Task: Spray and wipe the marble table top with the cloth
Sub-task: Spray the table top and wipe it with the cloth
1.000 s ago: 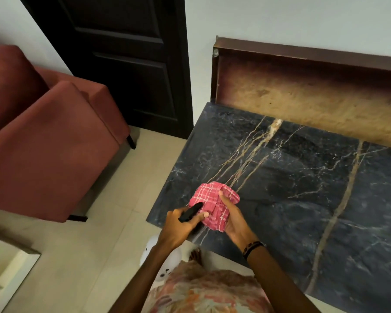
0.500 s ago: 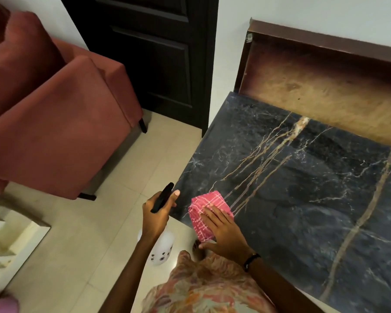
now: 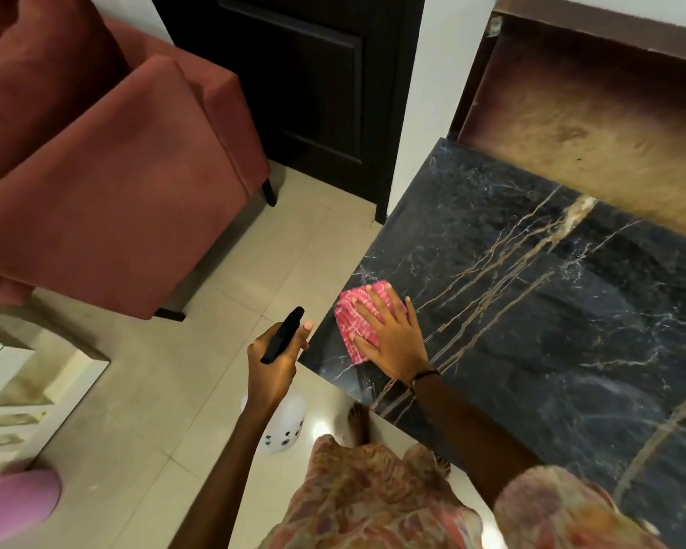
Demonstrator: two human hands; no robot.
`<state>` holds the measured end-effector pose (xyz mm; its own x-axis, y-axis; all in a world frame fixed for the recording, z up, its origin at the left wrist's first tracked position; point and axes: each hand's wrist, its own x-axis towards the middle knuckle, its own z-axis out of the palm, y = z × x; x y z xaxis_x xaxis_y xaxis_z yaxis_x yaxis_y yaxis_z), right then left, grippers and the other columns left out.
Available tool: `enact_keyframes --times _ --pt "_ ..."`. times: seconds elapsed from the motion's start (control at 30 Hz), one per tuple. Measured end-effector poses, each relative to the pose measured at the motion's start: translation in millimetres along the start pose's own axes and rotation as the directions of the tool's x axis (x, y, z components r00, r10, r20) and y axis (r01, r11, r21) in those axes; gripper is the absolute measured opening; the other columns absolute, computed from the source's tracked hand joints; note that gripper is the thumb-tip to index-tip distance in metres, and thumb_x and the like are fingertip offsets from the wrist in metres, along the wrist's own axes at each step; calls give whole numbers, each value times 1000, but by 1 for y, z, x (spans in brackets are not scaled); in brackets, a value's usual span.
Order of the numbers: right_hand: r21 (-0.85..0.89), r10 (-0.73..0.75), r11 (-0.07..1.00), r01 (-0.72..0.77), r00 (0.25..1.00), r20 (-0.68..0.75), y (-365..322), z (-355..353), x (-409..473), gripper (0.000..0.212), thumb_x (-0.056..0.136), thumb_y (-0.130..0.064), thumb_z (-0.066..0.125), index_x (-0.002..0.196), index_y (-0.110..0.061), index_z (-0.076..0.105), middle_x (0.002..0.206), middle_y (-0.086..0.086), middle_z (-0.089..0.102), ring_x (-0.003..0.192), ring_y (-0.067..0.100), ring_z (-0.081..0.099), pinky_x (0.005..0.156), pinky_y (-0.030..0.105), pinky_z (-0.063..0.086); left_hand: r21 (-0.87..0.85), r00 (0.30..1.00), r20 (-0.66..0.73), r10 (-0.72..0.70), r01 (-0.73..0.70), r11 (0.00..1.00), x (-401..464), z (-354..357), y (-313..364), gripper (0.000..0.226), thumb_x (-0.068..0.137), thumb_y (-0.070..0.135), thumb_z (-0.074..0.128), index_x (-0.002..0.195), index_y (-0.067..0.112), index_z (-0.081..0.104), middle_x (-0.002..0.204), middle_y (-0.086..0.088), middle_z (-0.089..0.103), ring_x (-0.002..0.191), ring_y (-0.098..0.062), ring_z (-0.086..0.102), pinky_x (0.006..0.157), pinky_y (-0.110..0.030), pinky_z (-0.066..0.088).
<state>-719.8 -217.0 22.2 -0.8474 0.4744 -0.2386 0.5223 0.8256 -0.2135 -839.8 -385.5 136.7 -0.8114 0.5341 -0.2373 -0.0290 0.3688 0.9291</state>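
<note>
Two hands: right hand (image 3: 393,338) flat on cloth (image 3: 351,317), left hand (image 3: 272,360) grips spray bottle (image 3: 284,423)

- A rust-red upholstered armchair (image 3: 107,184) fills the upper left, standing on short dark legs (image 3: 269,193) on the floor.
- A dark brown panelled wooden door (image 3: 305,85) stands behind the armchair, set in a white wall (image 3: 432,93).
- Pale cream floor tiles (image 3: 175,390) cover the ground, with thin grout lines between them.
- A worn brown wooden back panel (image 3: 595,124) rises along the far side, with a darker wooden rim on top.
- A white-framed mirror-like panel (image 3: 28,386) lies at the left edge, just beside the armchair's base.
- A pink rounded object (image 3: 16,501) sits in the bottom left corner; what it is cannot be told.
</note>
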Motion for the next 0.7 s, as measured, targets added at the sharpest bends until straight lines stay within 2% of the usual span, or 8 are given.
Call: enact_keyframes --times 0.1,0.17,0.27,0.33,0.43,0.5,0.57,0.7 --pt "-2 10 1000 -10 1000 -3 -14 -2 31 75 84 -69 27 145 -26 35 148 13 40 138 39 32 110 58 14 40 1000 13 27 -27 999 5 4 1 13 81 42 61 81 31 68 67 -6 66 37 -3 45 51 -27 39" --pt "-9 -44 999 44 999 -8 -20 4 27 74 85 -69 32 145 -26 35 150 12 38 139 38 30 112 60 18 46 999 31 36 -38 998 9 6 3 7 83 36 61 80 31 65 66 -7 64 38 -1 47 51 -22 40" --pt "40 -184 982 185 983 -10 -23 20 -21 68 86 -66 42 140 -25 42 146 10 44 137 35 33 111 58 27 18 999 39 30 -30 999 16 9 7 10 86 27 63 79 34 61 65 -13 60 39 -2 45 46 -15 38" --pt "89 -243 965 245 970 -30 -17 26 -57 65 88 -66 42 139 -26 43 144 7 46 137 32 35 111 57 28 -9 999 35 17 -17 1000 19 11 10 7 86 27 63 81 32 63 65 -7 61 39 -2 47 46 -12 38" --pt "74 -284 955 287 958 -51 7 23 -77 61 88 -68 40 138 -32 42 144 2 46 138 28 34 113 57 23 -27 1000 25 10 -10 1000 22 13 12 7 86 32 61 86 27 67 69 1 64 38 -3 49 46 -13 39" --pt "35 -268 962 269 963 -37 20 16 -61 61 88 -67 40 139 -33 39 146 4 43 139 30 32 114 56 18 -48 1000 26 -1 2 999 24 13 13 5 82 38 61 84 36 66 68 0 64 38 -4 47 46 -16 39" --pt "-13 -192 981 192 981 -15 23 8 -29 65 86 -66 40 142 -32 35 147 8 42 138 35 33 112 58 20 -50 1000 31 -1 3 999 27 12 13 2 78 43 61 78 45 63 67 -6 64 39 -3 46 49 -20 39" --pt "-56 -32 998 30 999 -29 9 -4 38 69 84 -66 35 143 -30 38 150 12 38 141 36 26 113 57 18 -23 999 52 10 -9 1000 32 13 9 12 81 41 63 70 46 62 67 -12 63 39 -3 44 51 -28 37"
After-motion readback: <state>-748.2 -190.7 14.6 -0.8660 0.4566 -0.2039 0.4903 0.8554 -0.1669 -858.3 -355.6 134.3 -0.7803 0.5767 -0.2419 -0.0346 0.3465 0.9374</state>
